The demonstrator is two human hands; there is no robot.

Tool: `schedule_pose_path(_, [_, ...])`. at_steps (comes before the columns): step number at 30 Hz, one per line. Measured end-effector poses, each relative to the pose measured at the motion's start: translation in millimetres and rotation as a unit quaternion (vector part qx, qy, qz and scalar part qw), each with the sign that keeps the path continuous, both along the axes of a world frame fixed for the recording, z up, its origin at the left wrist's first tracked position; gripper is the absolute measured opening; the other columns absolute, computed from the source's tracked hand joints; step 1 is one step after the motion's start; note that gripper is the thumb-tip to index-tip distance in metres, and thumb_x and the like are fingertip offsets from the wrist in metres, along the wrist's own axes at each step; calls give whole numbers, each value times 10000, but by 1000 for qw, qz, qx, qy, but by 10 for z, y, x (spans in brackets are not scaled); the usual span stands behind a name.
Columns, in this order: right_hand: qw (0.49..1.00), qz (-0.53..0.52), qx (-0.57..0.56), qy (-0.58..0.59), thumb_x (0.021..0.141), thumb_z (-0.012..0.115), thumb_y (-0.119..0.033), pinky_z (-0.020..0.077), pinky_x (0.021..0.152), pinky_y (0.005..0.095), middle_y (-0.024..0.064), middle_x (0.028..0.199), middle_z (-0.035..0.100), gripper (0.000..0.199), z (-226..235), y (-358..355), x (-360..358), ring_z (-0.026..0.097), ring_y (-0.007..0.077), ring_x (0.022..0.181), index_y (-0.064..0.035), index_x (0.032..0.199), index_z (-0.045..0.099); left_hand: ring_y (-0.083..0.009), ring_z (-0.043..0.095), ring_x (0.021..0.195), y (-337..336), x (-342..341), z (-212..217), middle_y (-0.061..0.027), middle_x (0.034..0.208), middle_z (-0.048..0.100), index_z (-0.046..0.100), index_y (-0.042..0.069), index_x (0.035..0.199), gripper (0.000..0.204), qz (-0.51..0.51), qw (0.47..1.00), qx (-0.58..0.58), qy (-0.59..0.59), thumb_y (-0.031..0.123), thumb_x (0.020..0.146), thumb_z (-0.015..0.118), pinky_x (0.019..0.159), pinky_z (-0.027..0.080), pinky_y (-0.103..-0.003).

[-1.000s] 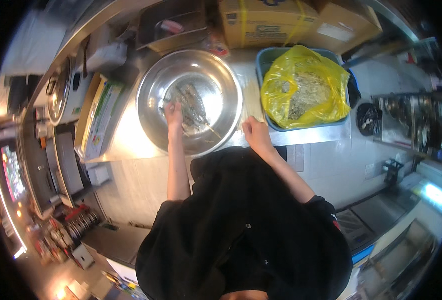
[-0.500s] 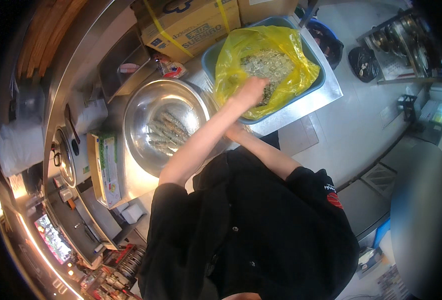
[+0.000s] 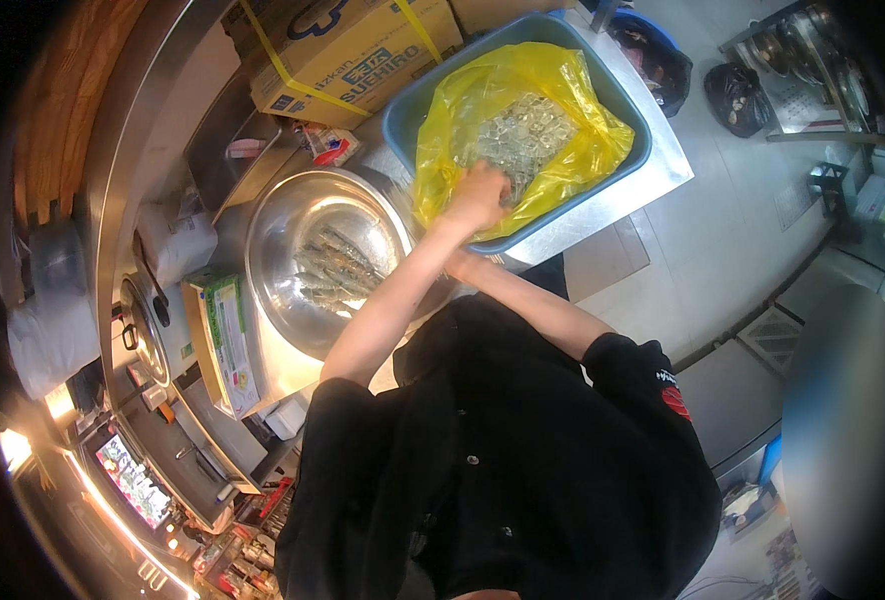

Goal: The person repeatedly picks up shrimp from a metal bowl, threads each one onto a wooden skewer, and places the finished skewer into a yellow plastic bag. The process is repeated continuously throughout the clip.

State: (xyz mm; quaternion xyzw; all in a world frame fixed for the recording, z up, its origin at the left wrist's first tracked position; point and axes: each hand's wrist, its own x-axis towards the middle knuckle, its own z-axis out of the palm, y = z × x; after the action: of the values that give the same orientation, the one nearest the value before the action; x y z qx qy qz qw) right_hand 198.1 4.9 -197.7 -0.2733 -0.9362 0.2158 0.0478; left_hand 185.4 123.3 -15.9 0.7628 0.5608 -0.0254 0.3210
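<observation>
My left hand [image 3: 482,197] reaches over the near left part of a yellow plastic bag [image 3: 448,130], its fingers bent down at the edge of the contents. Whatever they may grip is hidden. The bag lines a blue-grey tub [image 3: 635,120] and holds a heap of pale translucent lumps [image 3: 525,135] that look like ice. My right forearm [image 3: 533,300] passes beneath the left wrist; the right hand is mostly covered, beside the tub's near edge. Left of my forearm stands a wide metal bowl [image 3: 278,290] with several long grey-brown pieces of seafood [image 3: 338,265], fish or prawns.
A cardboard box [image 3: 348,65] with yellow straps sits behind the bowl. Next to it lies a red-and-white packet [image 3: 331,148]. A long green-and-white carton [image 3: 225,340] stands left of the bowl. Black bags [image 3: 738,98] rest on the floor at the far right, beyond the metal table [image 3: 653,190].
My left hand has shifted slightly left over the bag, with its fingers bent down. The whole view has tilted a little. The right arm stays crossed underneath.
</observation>
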Motion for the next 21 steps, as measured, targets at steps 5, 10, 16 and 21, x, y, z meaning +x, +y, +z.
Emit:
schedule_pose_path(5, [992,28,119,15,909,539,-228,433,982,419,137,1134,627,279,-14,-55,171,559,272,1090,-103,1132,651,-266,641,963,52,-148,68,-126,913,680,669,-7,1027,255,210,952,-17,-223,191,870,636,885,491,-378])
schedule_pose_path(10, [980,-115,-107,122,894,558,-213,508,755,515,224,895,673,268,-17,-56,82,654,390,815,-29,1074,632,-199,626,971,87,-158,403,-99,954,646,489,7,1332,384,352,710,-68,-606,125,968,452,888,500,-346])
schedule_pose_path(16, [927,-238,-246,150,864,546,-71,496,655,537,294,802,635,147,1568,36,401,651,440,773,-27,1001,576,-171,543,831,-179,-604,845,-64,952,563,472,98,1250,316,380,444,-62,-809,329,1039,434,803,498,-386])
schedule_pose_path(21, [908,-248,-303,149,919,496,-92,479,667,495,277,744,618,176,1588,-102,705,647,425,761,-50,1068,580,-156,505,777,-982,-1550,875,-61,960,587,541,93,1163,328,425,368,-3,-827,384,1037,455,715,442,-339])
